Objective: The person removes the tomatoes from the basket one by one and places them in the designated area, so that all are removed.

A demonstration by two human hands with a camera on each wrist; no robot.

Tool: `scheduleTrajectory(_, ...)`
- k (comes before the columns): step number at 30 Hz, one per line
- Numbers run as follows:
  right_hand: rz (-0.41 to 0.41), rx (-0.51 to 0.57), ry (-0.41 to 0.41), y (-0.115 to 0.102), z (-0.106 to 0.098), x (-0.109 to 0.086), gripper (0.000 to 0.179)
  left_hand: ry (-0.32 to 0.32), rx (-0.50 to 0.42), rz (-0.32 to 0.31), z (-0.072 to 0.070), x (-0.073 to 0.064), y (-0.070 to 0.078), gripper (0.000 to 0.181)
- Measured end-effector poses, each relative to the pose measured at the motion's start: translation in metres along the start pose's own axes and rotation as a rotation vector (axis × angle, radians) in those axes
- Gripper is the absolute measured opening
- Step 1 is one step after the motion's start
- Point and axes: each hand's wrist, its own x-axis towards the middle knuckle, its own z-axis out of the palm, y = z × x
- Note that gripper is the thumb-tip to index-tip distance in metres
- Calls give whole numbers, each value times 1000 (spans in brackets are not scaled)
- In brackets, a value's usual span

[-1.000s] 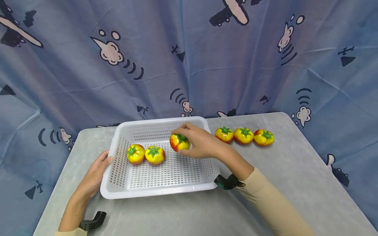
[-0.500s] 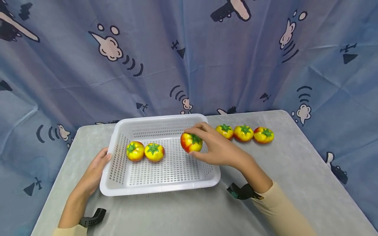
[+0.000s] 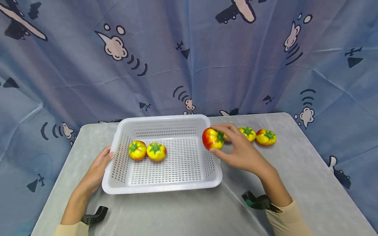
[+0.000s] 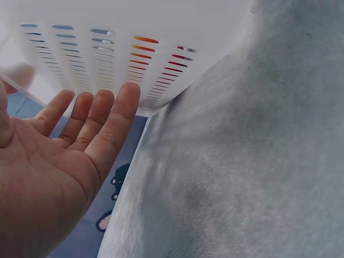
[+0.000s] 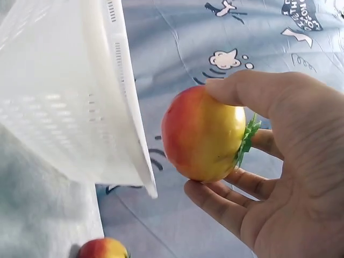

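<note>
My right hand [image 3: 243, 150] holds a red-and-yellow tomato [image 3: 212, 139] with a green leafy top, thumb on one side and fingers on the other. It is raised over the right rim of a white plastic basket [image 3: 162, 189]; in the right wrist view the tomato [image 5: 201, 134] is just outside the basket wall [image 5: 70, 107]. My left hand [image 3: 95, 170] grips the basket's left rim, thumb over the edge, fingers [image 4: 115, 118] against the outer wall. Inside the basket, two similar tomatoes, one at left [image 3: 137, 150] and one beside it [image 3: 156, 152], sit side by side.
Right of the basket, a row of tomatoes lies on the grey table [image 3: 295, 170]: a far-right one [image 3: 265, 137], a middle one [image 3: 247, 133], and another mostly hidden behind my right hand. A blue patterned curtain [image 3: 165, 59] hangs behind the table's back edge.
My right hand has carried the tomato rightward from above the basket's inside to its right rim. The left hand keeps its grip on the basket, and the two tomatoes inside stay put.
</note>
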Motion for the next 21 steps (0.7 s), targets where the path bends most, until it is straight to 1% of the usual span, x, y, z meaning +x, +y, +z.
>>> scheduleTrajectory(5,8,9,48,12,-6,-10,69,4,-3,3,1,0,0,59)
scheduleTrajectory(10,18,-3,76,22,-9,-18,70,3,-16,8,1,0,0,57)
scheduleTrajectory(16,8,7,98,32,-5,-24,68,-4,-22,20,0,0,-2,56)
scheduleTrajectory(21,8,7,104,37,-3,-25,67,-2,-22,16,0,0,-2,56)
